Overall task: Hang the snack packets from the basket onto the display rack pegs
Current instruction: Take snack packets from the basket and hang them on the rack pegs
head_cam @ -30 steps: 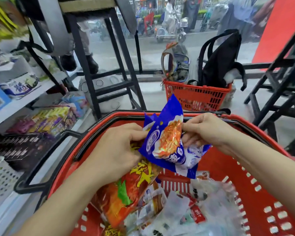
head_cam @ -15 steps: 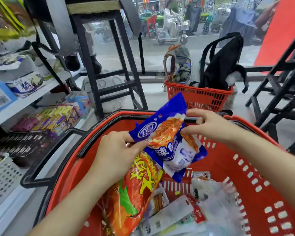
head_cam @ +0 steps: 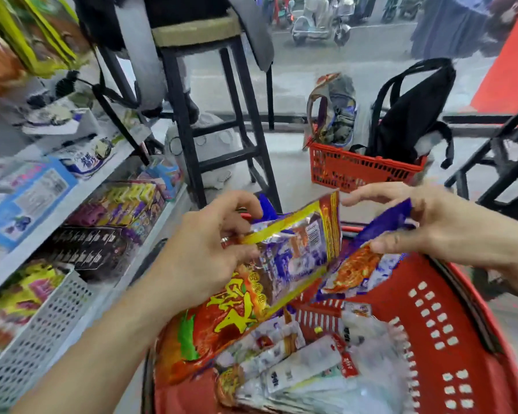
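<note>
Over the red basket (head_cam: pixel 449 339), my left hand (head_cam: pixel 204 252) grips a bundle of snack packets: a red and yellow packet (head_cam: pixel 222 321) hanging down and a silvery packet with a yellow edge (head_cam: pixel 299 249) on top. My right hand (head_cam: pixel 425 225) pinches the top of a blue packet with an orange picture (head_cam: pixel 359 267), which hangs just right of the bundle. Several more packets, white and clear, lie (head_cam: pixel 311 366) in the basket's bottom. No rack peg is clearly visible.
Shelves (head_cam: pixel 72 204) with boxed goods run along the left, with a white perforated bin (head_cam: pixel 33 339) below. A black stool (head_cam: pixel 222 121) stands ahead. A second red basket (head_cam: pixel 362 171) holding a black backpack (head_cam: pixel 413 115) sits on the floor beyond. Black frames (head_cam: pixel 503 171) stand at right.
Both hands have risen and parted. The blue packet has gone right with my right hand, and the silvery packet with the yellow edge now shows on top of the left bundle.
</note>
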### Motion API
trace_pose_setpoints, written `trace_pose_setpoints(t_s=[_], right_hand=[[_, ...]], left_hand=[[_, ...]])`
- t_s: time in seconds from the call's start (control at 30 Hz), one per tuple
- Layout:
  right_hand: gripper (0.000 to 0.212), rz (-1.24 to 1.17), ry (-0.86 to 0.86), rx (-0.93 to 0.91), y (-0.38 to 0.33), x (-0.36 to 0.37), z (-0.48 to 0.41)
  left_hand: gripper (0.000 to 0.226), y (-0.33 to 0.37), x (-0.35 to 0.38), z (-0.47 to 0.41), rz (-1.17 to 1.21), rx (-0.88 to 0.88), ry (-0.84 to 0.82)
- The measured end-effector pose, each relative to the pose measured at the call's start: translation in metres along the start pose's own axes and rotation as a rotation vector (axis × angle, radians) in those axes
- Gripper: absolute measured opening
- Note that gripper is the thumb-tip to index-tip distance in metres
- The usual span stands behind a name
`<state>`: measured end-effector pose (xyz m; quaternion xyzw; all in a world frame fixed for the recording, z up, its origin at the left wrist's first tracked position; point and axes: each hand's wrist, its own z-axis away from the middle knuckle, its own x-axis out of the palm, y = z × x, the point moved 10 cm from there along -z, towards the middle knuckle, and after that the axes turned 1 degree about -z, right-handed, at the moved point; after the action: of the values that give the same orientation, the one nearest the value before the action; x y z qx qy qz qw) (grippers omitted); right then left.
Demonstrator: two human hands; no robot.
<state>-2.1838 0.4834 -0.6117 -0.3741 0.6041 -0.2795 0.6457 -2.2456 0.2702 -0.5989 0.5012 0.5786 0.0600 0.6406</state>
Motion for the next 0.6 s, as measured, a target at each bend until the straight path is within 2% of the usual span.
trace_pose_setpoints(t_s=[0.03, 0.1, 0.2, 0.23, 0.27, 0.3, 0.33, 0.37, 0.4, 0.43, 0.5, 0.6], right_hand=[[0.017, 0.082, -0.044, -0.05, -0.029, -0.002, -0.003], [0.018, 0.082, -0.083, -0.076, -0.088, -0.007, -0.007], [0.037, 0.141, -0.116, -0.157, -0.191, -0.017, -0.014], [0.03, 0.204, -0.109, -0.163, -0.229, -0.019, -0.017], [0.015, 0.25, -0.176, -0.2, -0.264, -0.019, -0.019], [0.089, 0.221, -0.158, -0.212, -0.292, -0.026, -0.022], [0.107, 0.303, -0.151, -0.228, -0.326, -0.033, -0.023], [0.093, 0.374, -0.086, -0.311, -0.359, -0.044, -0.021], [0.068, 0.476, -0.015, -0.367, -0.393, -0.058, -0.018], [0.029, 0.521, -0.062, -0.369, -0.42, -0.068, -0.011], [0.027, 0.535, -0.038, -0.405, -0.464, -0.097, 0.001], [0.022, 0.499, 0.054, -0.52, -0.551, -0.137, 0.021]], left_hand=[[0.05, 0.017, -0.018, -0.002, -0.03, 0.009, -0.017], [0.058, 0.058, -0.056, -0.004, -0.162, 0.074, -0.047], [0.059, 0.143, -0.112, 0.002, -0.379, 0.192, -0.145], [0.054, 0.17, -0.138, 0.006, -0.431, 0.228, -0.135], [0.047, 0.197, -0.158, 0.004, -0.464, 0.242, -0.133], [0.038, 0.22, -0.178, 0.004, -0.502, 0.232, -0.114], [0.026, 0.238, -0.201, 0.002, -0.468, 0.163, -0.101], [0.016, 0.253, -0.225, 0.002, -0.471, 0.084, -0.076], [0.016, 0.265, -0.249, 0.005, -0.435, -0.013, -0.082], [0.026, 0.288, -0.278, 0.01, -0.514, -0.008, -0.086], [0.042, 0.34, -0.35, 0.029, -0.749, 0.055, 0.001], [0.023, 0.394, -0.447, 0.07, -0.834, 0.023, 0.252]])
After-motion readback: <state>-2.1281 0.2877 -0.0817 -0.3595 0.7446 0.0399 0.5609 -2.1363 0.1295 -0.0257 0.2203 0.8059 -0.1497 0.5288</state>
